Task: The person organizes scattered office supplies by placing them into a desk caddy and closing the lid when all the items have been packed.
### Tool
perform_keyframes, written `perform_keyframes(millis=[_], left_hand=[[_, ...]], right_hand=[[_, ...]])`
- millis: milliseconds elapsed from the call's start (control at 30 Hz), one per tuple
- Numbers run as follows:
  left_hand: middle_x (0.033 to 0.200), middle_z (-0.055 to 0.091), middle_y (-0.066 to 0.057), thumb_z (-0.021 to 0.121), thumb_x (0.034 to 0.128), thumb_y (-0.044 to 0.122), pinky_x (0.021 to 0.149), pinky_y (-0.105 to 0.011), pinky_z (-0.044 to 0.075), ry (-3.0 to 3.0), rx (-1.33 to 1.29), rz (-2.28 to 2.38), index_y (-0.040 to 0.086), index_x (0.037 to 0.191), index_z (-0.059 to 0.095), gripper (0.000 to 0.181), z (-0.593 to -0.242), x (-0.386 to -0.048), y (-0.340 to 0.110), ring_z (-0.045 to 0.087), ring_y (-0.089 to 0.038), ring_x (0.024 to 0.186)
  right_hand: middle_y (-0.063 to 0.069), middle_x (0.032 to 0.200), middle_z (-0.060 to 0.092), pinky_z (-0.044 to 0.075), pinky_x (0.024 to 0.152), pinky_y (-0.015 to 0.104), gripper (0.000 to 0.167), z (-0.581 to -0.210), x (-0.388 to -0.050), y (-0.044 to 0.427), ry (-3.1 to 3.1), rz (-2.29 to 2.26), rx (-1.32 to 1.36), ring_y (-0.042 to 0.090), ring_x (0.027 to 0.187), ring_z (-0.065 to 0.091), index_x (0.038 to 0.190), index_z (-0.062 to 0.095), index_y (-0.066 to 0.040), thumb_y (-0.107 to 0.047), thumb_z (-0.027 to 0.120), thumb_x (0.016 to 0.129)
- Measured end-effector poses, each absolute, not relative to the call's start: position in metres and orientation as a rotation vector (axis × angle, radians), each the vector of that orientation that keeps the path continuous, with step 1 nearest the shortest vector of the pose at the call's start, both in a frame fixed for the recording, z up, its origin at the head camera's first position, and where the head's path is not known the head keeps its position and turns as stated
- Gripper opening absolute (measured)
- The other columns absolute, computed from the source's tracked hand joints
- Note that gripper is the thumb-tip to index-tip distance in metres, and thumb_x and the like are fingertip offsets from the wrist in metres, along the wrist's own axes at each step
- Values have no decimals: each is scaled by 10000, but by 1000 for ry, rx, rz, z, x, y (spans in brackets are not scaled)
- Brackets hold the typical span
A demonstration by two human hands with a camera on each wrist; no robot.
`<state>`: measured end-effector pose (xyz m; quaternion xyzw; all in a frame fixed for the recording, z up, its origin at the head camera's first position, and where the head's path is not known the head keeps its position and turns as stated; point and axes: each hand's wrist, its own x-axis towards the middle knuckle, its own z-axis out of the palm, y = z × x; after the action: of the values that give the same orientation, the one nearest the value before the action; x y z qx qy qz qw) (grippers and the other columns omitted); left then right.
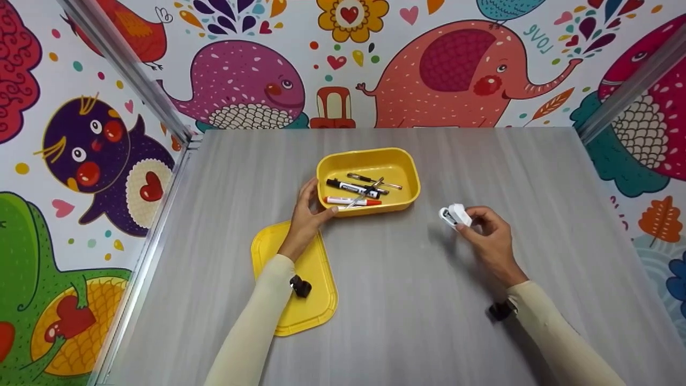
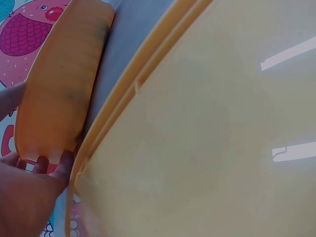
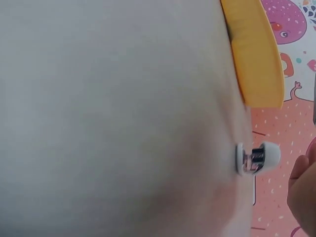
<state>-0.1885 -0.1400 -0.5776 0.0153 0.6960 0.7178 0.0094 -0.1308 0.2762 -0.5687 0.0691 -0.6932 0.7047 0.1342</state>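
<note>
A small white stapler (image 1: 456, 215) with metal inside is at the fingertips of my right hand (image 1: 490, 238), pinched between thumb and fingers to the right of the box. The right wrist view shows the stapler (image 3: 256, 158) side-on, with only part of the hand (image 3: 303, 192) at the edge. My left hand (image 1: 306, 222) grips the left end of a yellow open box (image 1: 370, 210), its thumb at the front rim. Fingers press the box's outer wall (image 2: 64, 84) in the left wrist view. Inside lie a black marker (image 1: 353, 188), a red-capped marker (image 1: 353, 201) and thin pens (image 1: 388, 185).
A yellow lid (image 1: 313, 300) lies flat on the grey table (image 1: 402, 311), partly beneath the left forearm. Walls printed with cartoon animals (image 1: 445, 80) stand behind and at both sides, with metal posts (image 1: 144, 86) at the corners.
</note>
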Motion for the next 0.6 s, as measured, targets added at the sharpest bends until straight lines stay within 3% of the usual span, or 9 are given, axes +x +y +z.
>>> perform_keyframes(millis=[267, 467, 600], left_hand=[[1784, 255, -108, 844, 940, 20, 1312, -500, 320, 2171, 47, 2250, 26, 1716, 322, 935, -578, -189, -140, 318, -319, 1599], [1785, 253, -122, 838, 948, 11, 1313, -504, 320, 2176, 53, 2250, 17, 1715, 314, 928, -577, -188, -140, 309, -330, 1615], [1785, 252, -115, 836, 954, 20, 1307, -491, 336, 2203, 44, 2211, 26, 1719, 310, 928, -575, -188, -139, 323, -321, 1607]], right_hand=[[96, 1044, 729, 550, 753, 230, 246, -563, -153, 261, -1963, 2061, 337, 186, 904, 630, 1110, 679, 194, 195, 787, 889], [107, 1086, 742, 478, 877, 343, 241, -562, -172, 248, -2020, 2004, 361, 219, 983, 619, 1104, 711, 160, 187, 807, 884], [71, 1121, 739, 460, 908, 332, 267, -561, -184, 236, -2072, 1955, 384, 206, 1024, 614, 1119, 719, 148, 192, 815, 873]])
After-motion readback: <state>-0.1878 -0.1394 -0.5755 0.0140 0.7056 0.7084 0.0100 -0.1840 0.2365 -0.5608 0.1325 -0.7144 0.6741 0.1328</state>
